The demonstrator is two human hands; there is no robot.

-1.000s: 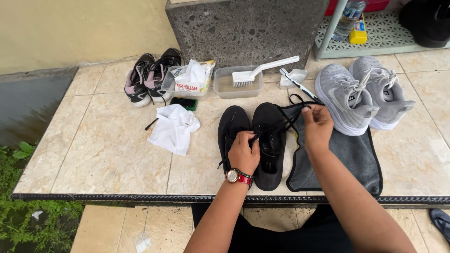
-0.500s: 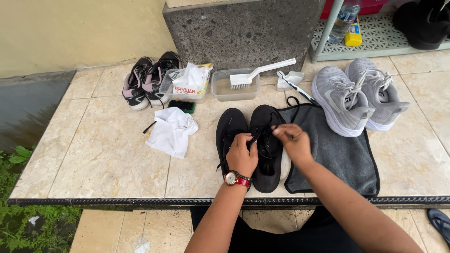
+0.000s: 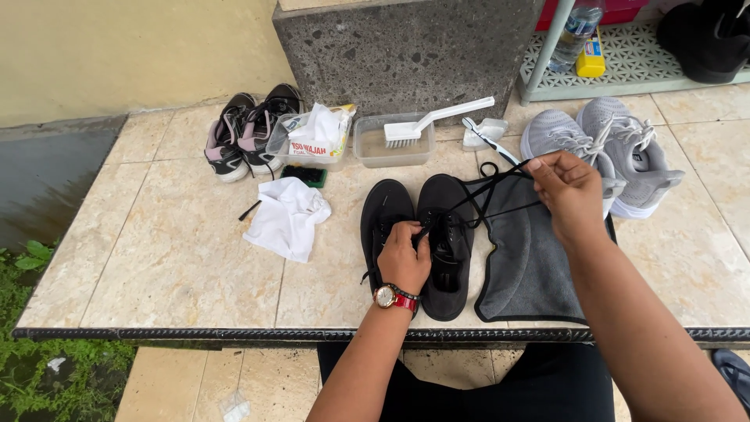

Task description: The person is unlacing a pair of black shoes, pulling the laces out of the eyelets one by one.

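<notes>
Hands: left hand (image 3: 402,262) pins black canvas shoe (image 3: 445,234) – right hand (image 3: 569,191) pinches its black lace (image 3: 488,191) taut | near tiled table (image 3: 172,258) front edge, bare tile left | shoes: six

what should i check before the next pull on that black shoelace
1. Left hand pins the black shoe at its eyelets: ok.
2. Right hand grips the black lace, raised and taut: ok.
3. Lace clear of the white brush and tub: ok.
4. Grey cloth flat beside the shoe, lace crossing above it: ok.
5. Which eyelets remain threaded: cannot tell.
</notes>
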